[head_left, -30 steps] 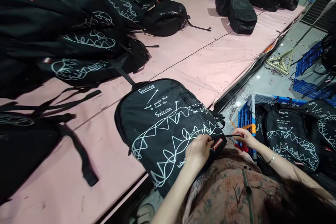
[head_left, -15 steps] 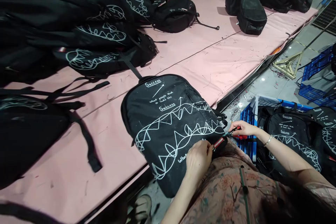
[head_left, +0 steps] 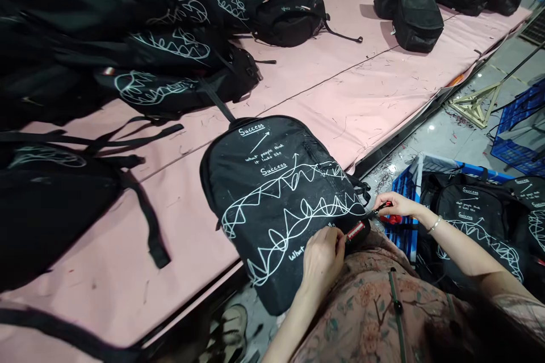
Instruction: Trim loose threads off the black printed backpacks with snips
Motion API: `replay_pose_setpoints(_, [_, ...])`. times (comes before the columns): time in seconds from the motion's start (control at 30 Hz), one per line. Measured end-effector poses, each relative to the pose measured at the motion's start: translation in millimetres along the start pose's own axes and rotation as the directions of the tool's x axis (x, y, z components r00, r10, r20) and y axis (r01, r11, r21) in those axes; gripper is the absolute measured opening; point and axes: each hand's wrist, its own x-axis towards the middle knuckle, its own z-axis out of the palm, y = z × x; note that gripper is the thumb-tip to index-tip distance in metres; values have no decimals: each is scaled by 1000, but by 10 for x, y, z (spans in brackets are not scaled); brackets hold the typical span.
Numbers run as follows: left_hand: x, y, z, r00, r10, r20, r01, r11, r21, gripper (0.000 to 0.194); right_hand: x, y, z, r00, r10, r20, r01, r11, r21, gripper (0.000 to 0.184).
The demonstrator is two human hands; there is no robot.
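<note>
A black backpack (head_left: 255,193) with white scribble lines and "Success" lettering lies half on the table, its lower end over the edge against my body. My left hand (head_left: 324,258) is closed on its lower edge, beside a red-and-white label (head_left: 356,231). At the bag's right side, my right hand (head_left: 394,205) is closed around red-handled scissors (head_left: 390,219). Their dark tip points at the bag's edge near the strap; I cannot make out whether the blades touch it.
The pink-covered table (head_left: 306,88) has thread scraps on it. Piled backpacks (head_left: 162,45) stand at the left, and more black bags (head_left: 417,20) at the far end. A blue crate (head_left: 406,187) with finished-looking printed backpacks (head_left: 470,204) sits at my right. A metal stand (head_left: 477,105) is on the floor.
The view has shifted slightly. My right hand and the scissors have turned a little, and the blade shows less than before. My left hand keeps its hold on the backpack.
</note>
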Motion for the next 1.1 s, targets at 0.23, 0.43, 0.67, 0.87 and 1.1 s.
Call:
replay_pose_setpoints(0.23, [-3, 13, -17, 1000, 3, 1, -3, 1000, 2, 15, 19, 52, 21, 999, 3, 46, -2, 1000, -5, 27])
replay_pose_setpoints(0.43, [-8, 22, -29, 1000, 10, -16, -10, 1000, -5, 15, 46, 27, 3, 999, -25, 45, 26, 999, -22, 26])
replay_pose_setpoints(0.67, [-2, 26, -31, 1000, 16, -27, -15, 1000, 20, 15, 28, 10, -27, 998, -31, 64, 33, 999, -31, 29])
replay_pose_setpoints(0.87, [-1, 34, -41, 1000, 5, -15, -5, 1000, 5, 14, 96, 21, 3, 995, -54, 88, 60, 996, -66, 29])
replay_pose_setpoints(1.1, [2, 45, -62, 1000, -13, -5, 13, 1000, -4, 16, 103, 39, 22, 994, -69, 83, 79, 990, -119, 31])
